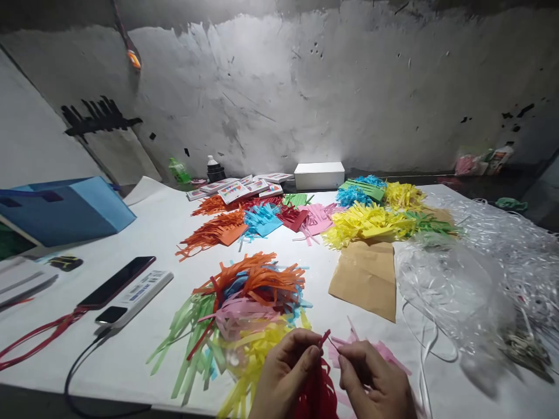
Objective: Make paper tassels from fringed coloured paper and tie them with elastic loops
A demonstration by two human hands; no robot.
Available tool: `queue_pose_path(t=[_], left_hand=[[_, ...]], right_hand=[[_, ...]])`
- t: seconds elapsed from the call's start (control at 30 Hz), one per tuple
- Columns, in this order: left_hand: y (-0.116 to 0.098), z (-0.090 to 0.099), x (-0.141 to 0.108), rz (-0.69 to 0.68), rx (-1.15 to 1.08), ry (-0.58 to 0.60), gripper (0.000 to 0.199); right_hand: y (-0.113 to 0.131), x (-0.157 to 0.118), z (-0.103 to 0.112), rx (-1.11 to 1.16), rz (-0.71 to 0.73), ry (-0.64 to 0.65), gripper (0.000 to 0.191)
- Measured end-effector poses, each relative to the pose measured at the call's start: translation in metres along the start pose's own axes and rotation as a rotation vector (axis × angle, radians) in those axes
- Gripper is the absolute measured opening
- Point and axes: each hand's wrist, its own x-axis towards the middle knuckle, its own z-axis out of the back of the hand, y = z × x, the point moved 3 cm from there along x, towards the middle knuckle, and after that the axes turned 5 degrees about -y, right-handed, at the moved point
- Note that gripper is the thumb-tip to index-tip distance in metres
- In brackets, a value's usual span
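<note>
Near the table's front edge, my left hand (290, 372) pinches the twisted top of a red paper tassel (322, 393), whose fringe hangs down between my hands. My right hand (371, 381), close beside it, has thumb and forefinger pressed on a thin dark red strand that leads toward the tassel's tip. Pink paper strips (391, 354) lie behind my right hand. To the left of my hands is a heap of fringed tassels, with orange (271, 279), light green (187, 334) and yellow (262, 343) strips showing.
Folded fringed paper (371, 224) in several colours lies across the back, near a white box (319, 174). Brown paper (367, 276) and clear plastic bags with white cord (463, 297) are to the right. On the left are a phone (117, 282), a power bank (140, 297) and a blue bag (82, 209).
</note>
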Motion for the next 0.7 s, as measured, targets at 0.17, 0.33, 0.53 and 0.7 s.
queue_pose_path(t=[0.17, 0.33, 0.53, 0.7], left_hand=[[0.004, 0.003, 0.0, -0.045, 0.046, -0.034, 0.032], [0.005, 0.006, 0.001, -0.079, 0.099, -0.043, 0.032], [0.006, 0.012, 0.004, -0.221, 0.214, 0.005, 0.024], [0.006, 0.013, 0.004, -0.428, 0.325, 0.138, 0.013]], right_hand=[[-0.004, -0.003, -0.001, -0.045, 0.027, -0.007, 0.032], [-0.004, -0.003, 0.0, -0.087, 0.075, 0.019, 0.029], [-0.004, -0.003, 0.001, -0.125, 0.068, 0.056, 0.027], [-0.006, 0.0, 0.001, 0.011, -0.122, 0.133, 0.031]])
